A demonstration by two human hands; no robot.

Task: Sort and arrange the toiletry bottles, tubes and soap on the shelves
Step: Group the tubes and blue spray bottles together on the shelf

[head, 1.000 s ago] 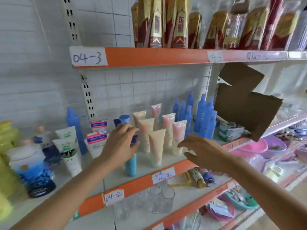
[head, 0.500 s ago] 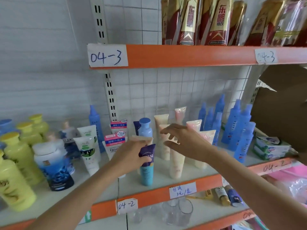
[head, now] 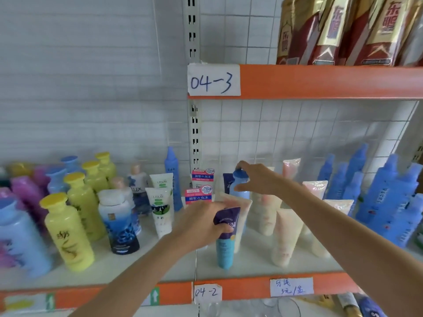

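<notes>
My left hand (head: 201, 225) grips a purple-and-teal tube (head: 225, 239) that stands cap down near the front of the shelf (head: 251, 287) labelled 04-2. My right hand (head: 256, 179) reaches further back and closes fingers and thumb around the cap of a small blue bottle (head: 239, 186). Cream and pink tubes (head: 283, 234) stand to the right of both hands. Two white-green tubes (head: 160, 209) and pink-labelled tubes (head: 199, 195) stand to the left.
Yellow bottles (head: 68, 232), purple and light-blue bottles crowd the left of the shelf, with a white-blue bottle (head: 119, 223) among them. Tall blue bottles (head: 389, 202) fill the right. Red-gold packets (head: 343, 30) stand on the upper shelf 04-3. Glasses show on the shelf below.
The view has swung left. My right hand moved from over the cream tubes back to the blue bottle's cap. My left hand kept its hold on the purple-teal tube.
</notes>
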